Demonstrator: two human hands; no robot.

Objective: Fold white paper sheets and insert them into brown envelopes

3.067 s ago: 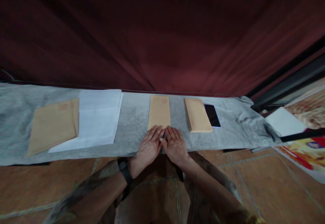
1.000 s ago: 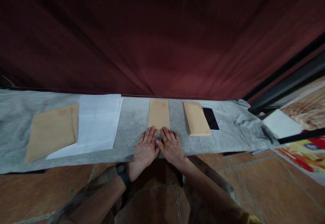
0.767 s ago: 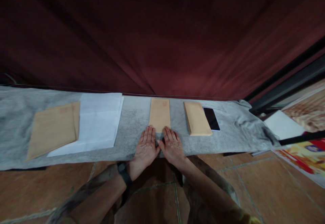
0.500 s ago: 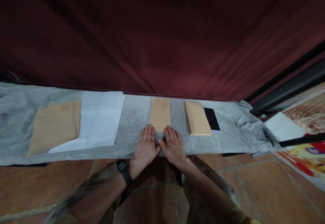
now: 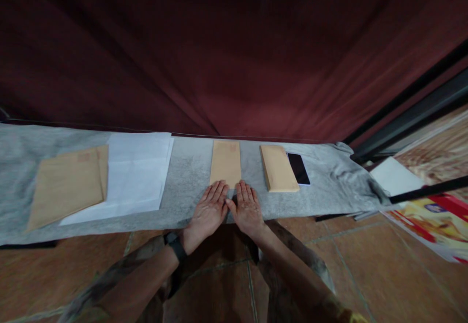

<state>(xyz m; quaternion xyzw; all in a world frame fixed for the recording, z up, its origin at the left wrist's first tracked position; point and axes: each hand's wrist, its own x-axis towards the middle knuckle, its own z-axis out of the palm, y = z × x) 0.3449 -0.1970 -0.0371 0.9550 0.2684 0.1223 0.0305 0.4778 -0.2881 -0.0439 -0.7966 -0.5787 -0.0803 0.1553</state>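
Observation:
A brown paper envelope [image 5: 225, 161] lies flat on the grey cloth [image 5: 190, 167], its long side pointing away from me. My left hand [image 5: 209, 208] rests flat, fingers stretched out, with the fingertips on the envelope's near left corner. My right hand [image 5: 247, 208] lies flat in the same way at the near right corner. The two thumbs meet or nearly meet between the hands. To the right sits a thick stack of brown envelopes [image 5: 279, 168]. Neither hand holds anything.
A dark-screened phone [image 5: 299, 169] lies beside the stack. On the left, larger brown envelopes [image 5: 69, 181] overlap white paper sheets [image 5: 141, 167]. A dark red curtain [image 5: 234, 69] hangs behind the cloth-covered surface. At the right are a black metal frame [image 5: 409, 118] and a colourful printed box [image 5: 435, 220].
The view has shifted slightly, so the things on the cloth appear a little further left. My left fingertips have slid inward along the envelope's near edge. Both hands stay flat.

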